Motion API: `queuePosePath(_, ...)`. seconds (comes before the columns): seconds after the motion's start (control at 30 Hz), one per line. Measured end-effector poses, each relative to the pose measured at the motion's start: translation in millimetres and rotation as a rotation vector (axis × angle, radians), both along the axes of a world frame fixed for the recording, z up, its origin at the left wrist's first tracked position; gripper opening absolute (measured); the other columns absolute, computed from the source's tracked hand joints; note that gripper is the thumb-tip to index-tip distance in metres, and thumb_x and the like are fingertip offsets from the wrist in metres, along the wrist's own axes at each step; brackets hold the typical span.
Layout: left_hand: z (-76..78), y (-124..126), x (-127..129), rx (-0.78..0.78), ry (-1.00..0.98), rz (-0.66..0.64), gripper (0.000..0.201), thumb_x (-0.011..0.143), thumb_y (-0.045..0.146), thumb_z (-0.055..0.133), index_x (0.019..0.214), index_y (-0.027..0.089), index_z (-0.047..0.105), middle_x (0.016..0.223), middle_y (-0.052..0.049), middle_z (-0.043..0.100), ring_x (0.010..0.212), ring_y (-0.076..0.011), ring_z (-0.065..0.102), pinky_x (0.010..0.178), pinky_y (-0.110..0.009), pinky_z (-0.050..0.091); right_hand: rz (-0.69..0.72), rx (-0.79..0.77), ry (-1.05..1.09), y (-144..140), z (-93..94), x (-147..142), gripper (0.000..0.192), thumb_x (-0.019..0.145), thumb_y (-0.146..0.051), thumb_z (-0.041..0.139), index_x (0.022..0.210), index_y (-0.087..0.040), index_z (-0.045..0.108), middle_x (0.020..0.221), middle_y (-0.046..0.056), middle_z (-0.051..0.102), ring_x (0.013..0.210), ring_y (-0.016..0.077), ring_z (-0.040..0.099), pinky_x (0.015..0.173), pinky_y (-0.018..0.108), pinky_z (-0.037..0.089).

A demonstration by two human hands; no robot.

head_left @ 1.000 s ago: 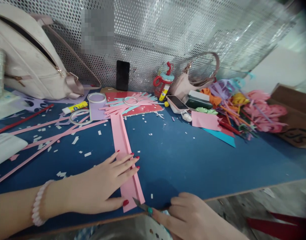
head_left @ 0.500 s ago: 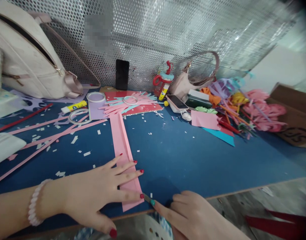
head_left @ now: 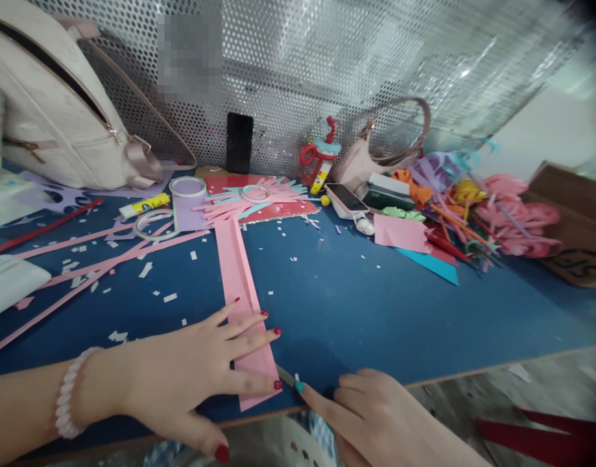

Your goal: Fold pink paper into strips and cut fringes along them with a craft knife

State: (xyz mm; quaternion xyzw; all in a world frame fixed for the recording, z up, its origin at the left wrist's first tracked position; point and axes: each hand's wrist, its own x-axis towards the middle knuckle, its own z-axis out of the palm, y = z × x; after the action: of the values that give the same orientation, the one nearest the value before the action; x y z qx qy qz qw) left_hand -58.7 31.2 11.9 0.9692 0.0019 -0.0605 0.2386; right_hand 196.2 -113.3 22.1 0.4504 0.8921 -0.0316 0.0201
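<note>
Fingers of my left hand (head_left: 190, 376) are lying spread and flat, pressing down the near end of a long pink paper strip (head_left: 239, 285) on the blue table (head_left: 375, 318). That strip is running away from me toward the red sheet (head_left: 273, 201) at the back, with a fold line showing along its length, and its near corner is sitting close to the table's front edge. I am wearing a pale bead bracelet (head_left: 69, 399) on the left wrist. My right hand (head_left: 380, 421) is curling shut around a thin blade (head_left: 285, 376), forefinger stretched along it, and the tip is meeting the strip's right edge just beside my left forefinger. I cannot tell what kind of handle the blade has, since the hand is covering it.

Thin pink offcuts (head_left: 83, 272) and white paper scraps are lying scattered to the left. Rings of tape (head_left: 154, 224), a glue stick (head_left: 144, 206) and a pale backpack (head_left: 54, 110) are sitting further back, with a black phone (head_left: 239, 143) leaning on the perforated metal wall. To the right, a white phone (head_left: 346, 200) and a heap of coloured paper flowers (head_left: 492, 214) are resting well apart from my hands.
</note>
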Motion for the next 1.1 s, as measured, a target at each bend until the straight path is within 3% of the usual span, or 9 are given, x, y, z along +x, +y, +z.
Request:
queuePosePath(0.17, 0.4, -3, 0, 0.006, -0.005, 0.092, 0.068, 0.078, 0.064, 0.061, 0.138, 0.036, 0.045, 0.155, -0.017, 0.011, 0.136, -0.0503, 0.009, 0.100, -0.073, 0.020, 0.044, 0.027, -0.013, 8, -5.0, -3, 0.052, 0.078, -0.017, 0.064, 0.129, -0.016, 0.052, 0.071, -0.002, 0.062, 0.061, 0.0158, 0.052, 0.053, 0.033, 0.031)
queuePosePath(0.33, 3.5, -4, 1, 0.012, 0.046, 0.089, 0.068, 0.078, 0.064, 0.060, 0.138, 0.037, 0.044, 0.154, -0.019, 0.012, 0.136, -0.0521, 0.008, 0.098, -0.076, 0.018, 0.045, 0.046, -0.010, 12, -8.2, -1, 0.048, 0.080, -0.016, 0.060, 0.127, -0.016, 0.053, 0.068, -0.002, 0.061, 0.059, 0.0157, 0.051, 0.053, 0.033, 0.030)
queuePosePath(0.97, -2.1, -3, -1, -0.038, -0.074, 0.097, 0.070, 0.077, 0.060, 0.065, 0.140, 0.039, 0.041, 0.156, -0.015, 0.011, 0.137, -0.0501, 0.012, 0.099, -0.075, 0.016, -0.001, 0.014, -0.002, 29, -10.3, -5, 0.045, 0.082, -0.012, 0.050, 0.126, -0.015, 0.054, 0.066, -0.001, 0.061, 0.057, 0.0158, 0.053, 0.053, 0.032, 0.029)
queuePosePath(1.1, -1.5, -4, 0, -0.001, -0.017, 0.086, 0.071, 0.077, 0.062, 0.063, 0.140, 0.039, 0.040, 0.156, -0.016, 0.011, 0.137, -0.0493, 0.010, 0.100, -0.074, 0.015, 0.005, 0.022, -0.003, 36, -13.1, -9, 0.048, 0.083, -0.012, 0.048, 0.131, -0.015, 0.050, 0.067, -0.001, 0.061, 0.057, 0.0154, 0.052, 0.053, 0.032, 0.028)
